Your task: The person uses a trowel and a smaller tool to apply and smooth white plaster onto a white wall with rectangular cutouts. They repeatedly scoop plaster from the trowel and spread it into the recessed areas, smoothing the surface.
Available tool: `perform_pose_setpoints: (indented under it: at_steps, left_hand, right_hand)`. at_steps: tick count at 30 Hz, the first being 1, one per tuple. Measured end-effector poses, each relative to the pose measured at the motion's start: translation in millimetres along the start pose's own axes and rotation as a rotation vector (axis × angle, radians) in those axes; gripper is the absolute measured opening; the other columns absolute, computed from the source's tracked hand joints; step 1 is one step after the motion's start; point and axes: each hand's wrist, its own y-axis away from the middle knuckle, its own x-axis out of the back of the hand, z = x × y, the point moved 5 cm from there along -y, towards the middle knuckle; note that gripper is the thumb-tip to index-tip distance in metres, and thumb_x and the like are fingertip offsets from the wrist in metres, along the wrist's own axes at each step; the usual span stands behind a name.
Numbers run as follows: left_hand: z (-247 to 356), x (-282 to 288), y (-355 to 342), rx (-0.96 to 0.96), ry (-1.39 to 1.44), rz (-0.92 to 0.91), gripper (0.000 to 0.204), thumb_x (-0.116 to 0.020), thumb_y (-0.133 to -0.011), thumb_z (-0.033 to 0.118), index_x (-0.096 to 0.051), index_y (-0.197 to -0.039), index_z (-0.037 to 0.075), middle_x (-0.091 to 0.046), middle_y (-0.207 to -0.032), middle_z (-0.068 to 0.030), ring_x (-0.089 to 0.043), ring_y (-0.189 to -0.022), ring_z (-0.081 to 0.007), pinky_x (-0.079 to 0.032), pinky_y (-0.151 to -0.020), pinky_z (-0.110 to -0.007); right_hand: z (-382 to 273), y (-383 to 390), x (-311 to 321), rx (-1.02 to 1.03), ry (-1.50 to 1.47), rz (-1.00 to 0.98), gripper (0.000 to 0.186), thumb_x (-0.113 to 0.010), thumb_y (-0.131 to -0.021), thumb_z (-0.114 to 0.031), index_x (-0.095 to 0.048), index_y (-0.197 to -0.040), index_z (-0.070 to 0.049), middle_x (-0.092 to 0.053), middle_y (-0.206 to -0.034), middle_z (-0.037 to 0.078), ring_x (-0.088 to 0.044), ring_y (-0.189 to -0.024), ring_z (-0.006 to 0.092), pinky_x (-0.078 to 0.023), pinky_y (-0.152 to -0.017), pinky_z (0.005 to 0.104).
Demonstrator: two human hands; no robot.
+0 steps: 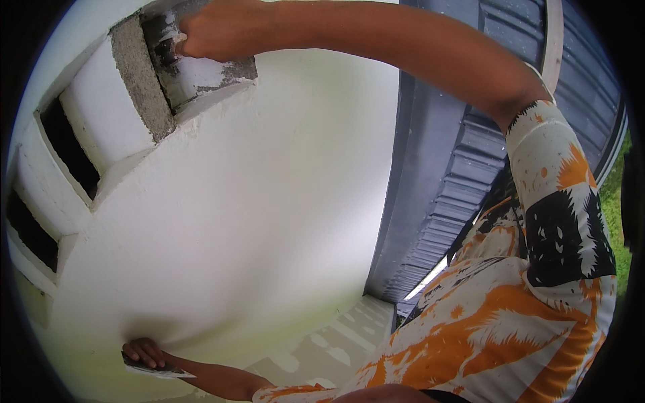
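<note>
At the top left, my right hand [218, 30] is closed and reaches into a recess in the white wall. From its fingers juts a dark, paste-smeared blade, which looks like a putty knife [165, 51]; its handle is hidden in the fist. The recess [195, 72] has patchy white paste on its faces, beside a bare rough grey concrete strip [141, 77]. Low on the left, my left hand [144, 352] is closed on a flat plate with white paste [158, 370], held close to the wall.
The smooth white wall [255, 201] fills the middle. Along the left, dark slot openings [69, 148] sit between white blocks. Grey ribbed metal sheeting [437, 221] runs down the right of the wall. A patchy, partly coated surface [322, 342] lies at the bottom, and grass [615, 215] shows far right.
</note>
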Motion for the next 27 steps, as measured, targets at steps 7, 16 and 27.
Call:
perform_pose_setpoints:
  at_steps: [7,16,27]
  left_hand:
    - [4.1,9.0,17.3,0.025,-0.056,-0.034,0.028,-0.042,-0.105,0.022,-0.047,-0.107,-0.006,-0.065,-0.068,-0.0261,-0.067,-0.054,-0.0395,-0.053,-0.043,-0.046]
    - [1.8,8.3,14.2,0.003,-0.042,-0.016,0.029,-0.043,-0.105,0.022,-0.048,-0.108,-0.006,-0.065,-0.068,-0.0256,-0.067,-0.054,-0.0387,-0.053,-0.044,-0.046]
    - [-3.0,3.4,19.9,-0.067,-0.071,0.068,0.026,-0.054,-0.100,0.017,-0.050,-0.106,-0.007,-0.058,-0.065,-0.0205,-0.059,-0.047,-0.0311,-0.050,-0.037,-0.039]
  right_hand:
    - [-12.5,-4.4,15.6,0.009,-0.004,0.078,0.009,-0.059,-0.085,-0.007,-0.065,-0.079,-0.004,-0.064,-0.073,0.015,-0.070,-0.075,0.0318,-0.056,-0.056,0.0453]
    - [-16.2,-9.1,20.7,0.023,0.111,0.022,0.005,-0.062,-0.081,-0.003,-0.065,-0.078,-0.002,-0.066,-0.071,0.012,-0.070,-0.072,0.0297,-0.057,-0.055,0.0437]
    - [-13.3,0.5,13.2,0.013,-0.025,0.009,0.005,-0.061,-0.082,-0.003,-0.066,-0.082,-0.002,-0.063,-0.068,0.012,-0.069,-0.071,0.0319,-0.057,-0.057,0.0450]
